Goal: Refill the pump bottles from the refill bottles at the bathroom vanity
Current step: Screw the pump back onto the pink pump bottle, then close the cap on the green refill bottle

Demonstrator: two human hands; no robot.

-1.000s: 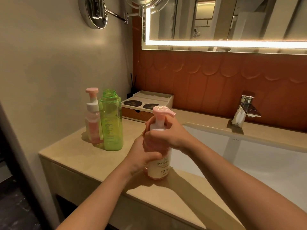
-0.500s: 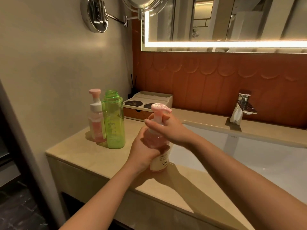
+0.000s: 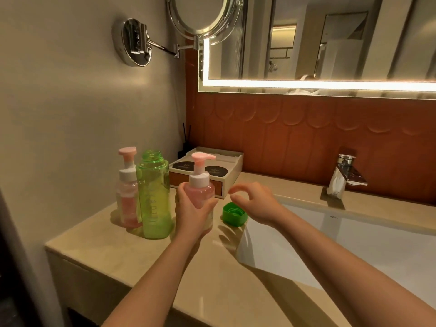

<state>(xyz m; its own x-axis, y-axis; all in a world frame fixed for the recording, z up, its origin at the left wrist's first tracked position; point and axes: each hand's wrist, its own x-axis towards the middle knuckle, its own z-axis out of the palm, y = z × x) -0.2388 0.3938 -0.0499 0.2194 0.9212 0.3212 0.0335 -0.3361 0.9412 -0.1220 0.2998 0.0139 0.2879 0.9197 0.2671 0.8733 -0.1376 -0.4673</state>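
My left hand [image 3: 192, 212] grips a pink pump bottle [image 3: 200, 185] with a white collar and pink pump head, upright over the beige counter [image 3: 212, 279]. To its right my right hand [image 3: 253, 204] hovers empty with loosely curled fingers, just above a green cap [image 3: 234, 214] that lies on the counter by the sink edge. On the left stands a green refill bottle [image 3: 155, 197] with its neck uncapped. Behind that refill bottle, partly hidden, is a second pink pump bottle [image 3: 127, 187].
A white sink basin [image 3: 354, 244] fills the right side, with a chrome faucet [image 3: 345, 178] behind it. A tray box [image 3: 212, 171] with dark round items sits at the back. A round mirror on an arm [image 3: 203, 17] juts from the left wall.
My right hand has let go of the pump head and drawn away to the right. The pump bottle has shifted left and back toward the green bottle. The view has tilted upward.
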